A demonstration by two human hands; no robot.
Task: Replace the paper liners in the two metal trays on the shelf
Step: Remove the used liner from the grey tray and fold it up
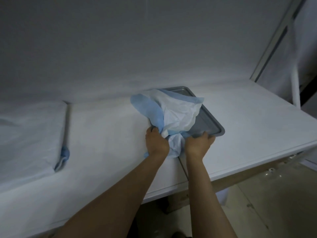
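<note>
Blue-and-white paper liner (173, 110) at the frame's centre is bunched in the left hand (157, 143), half lifted from the metal tray (211, 125), whose near rim is clamped by the right hand (197, 145), probably to steady it on the shelf (257, 117).

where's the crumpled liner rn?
Head view, centre-right on the white shelf: crumpled liner bunched over the left half of the grey metal tray, near end gripped by the left hand; right hand holds the tray's near rim.
</note>
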